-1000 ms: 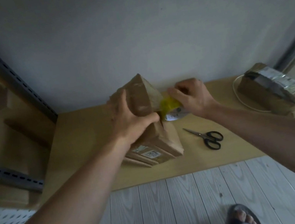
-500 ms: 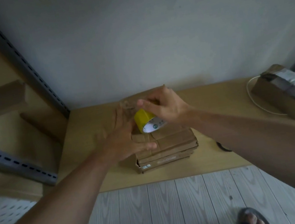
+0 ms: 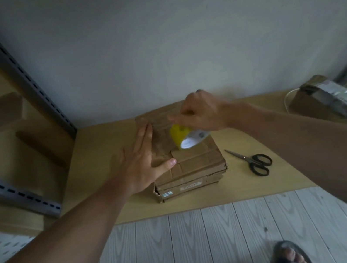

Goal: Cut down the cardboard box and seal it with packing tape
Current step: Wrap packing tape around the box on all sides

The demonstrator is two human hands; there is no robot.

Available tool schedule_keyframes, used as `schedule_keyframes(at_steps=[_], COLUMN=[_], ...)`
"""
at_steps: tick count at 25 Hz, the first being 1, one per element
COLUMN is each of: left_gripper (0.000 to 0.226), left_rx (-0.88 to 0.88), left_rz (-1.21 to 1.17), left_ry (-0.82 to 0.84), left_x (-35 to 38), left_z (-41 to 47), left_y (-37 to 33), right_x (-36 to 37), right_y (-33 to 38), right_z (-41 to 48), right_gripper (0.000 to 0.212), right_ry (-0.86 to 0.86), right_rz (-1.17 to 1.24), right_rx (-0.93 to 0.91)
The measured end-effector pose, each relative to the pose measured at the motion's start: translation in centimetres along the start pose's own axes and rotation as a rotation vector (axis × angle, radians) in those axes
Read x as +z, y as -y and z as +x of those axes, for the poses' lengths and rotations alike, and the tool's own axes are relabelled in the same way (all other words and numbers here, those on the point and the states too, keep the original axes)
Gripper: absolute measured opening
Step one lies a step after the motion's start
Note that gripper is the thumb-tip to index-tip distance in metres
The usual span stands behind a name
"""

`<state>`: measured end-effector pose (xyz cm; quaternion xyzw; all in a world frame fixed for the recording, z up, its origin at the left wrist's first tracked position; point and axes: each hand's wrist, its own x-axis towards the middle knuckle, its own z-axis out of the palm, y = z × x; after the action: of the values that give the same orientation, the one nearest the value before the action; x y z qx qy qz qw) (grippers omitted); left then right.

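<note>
A low, flattened brown cardboard box [image 3: 199,168] lies flat on the wooden shelf [image 3: 101,148], its top flaps folded shut. My left hand [image 3: 142,159] presses flat on the box's left top with straight fingers, thumb along the flap seam. My right hand [image 3: 199,113] hovers over the far part of the box and grips a yellow roll of packing tape [image 3: 184,137], whose white core faces me. Black-handled scissors [image 3: 250,159] lie on the shelf just right of the box.
A second brown parcel [image 3: 328,101] with a plastic-wrapped label sits at the far right beside a white cable [image 3: 286,98]. A grey slotted rack post [image 3: 20,74] rises at the left. The wall stands right behind the box. My two sandalled feet are on the pale plank floor [image 3: 209,240].
The box, first tipped up on edge, now lies flat. My left hand went from gripping it to pressing flat on top. My right hand carried the tape roll over the box's top.
</note>
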<state>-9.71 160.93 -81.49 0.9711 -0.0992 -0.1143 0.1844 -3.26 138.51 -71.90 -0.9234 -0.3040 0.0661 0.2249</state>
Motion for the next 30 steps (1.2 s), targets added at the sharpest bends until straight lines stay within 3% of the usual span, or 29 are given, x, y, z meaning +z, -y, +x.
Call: schedule_keyframes(at_steps=[8, 15, 23, 27, 28, 30], left_gripper=[0.117, 0.118, 0.116, 0.112, 0.108, 0.097], left_rx=[0.050, 0.060, 0.051, 0.007, -0.018, -0.238], left_rz=[-0.021, -0.016, -0.030, 0.147, 0.158, -0.082], left_ry=[0.001, 0.013, 0.020, -0.046, -0.078, -0.154], left_x=[-0.2, -0.4, -0.9, -1.5, -1.4, -1.3], left_z=[-0.2, -0.4, -0.7, -0.9, -1.1, -0.9], left_y=[-0.4, -0.6, -1.3, -2.2, -3.1, -5.9], right_x=[-2.7, 0.9, 4.3, 6.0, 6.2, 6.8], right_y=[-7.7, -9.8, -9.7, -9.3, -9.3, -9.2], right_z=[-5.6, -6.3, -7.2, -6.8, -6.8, -6.5], right_gripper=[0.058, 0.063, 0.057, 0.051, 0.047, 0.036], right_ry=[-0.019, -0.104, -0.047, 0.038, 0.039, 0.005], right_rz=[-0.331, -0.508, -0.354, -0.216, -0.157, -0.006], right_rx=[0.163, 0.094, 0.213, 0.287, 0.315, 0.369])
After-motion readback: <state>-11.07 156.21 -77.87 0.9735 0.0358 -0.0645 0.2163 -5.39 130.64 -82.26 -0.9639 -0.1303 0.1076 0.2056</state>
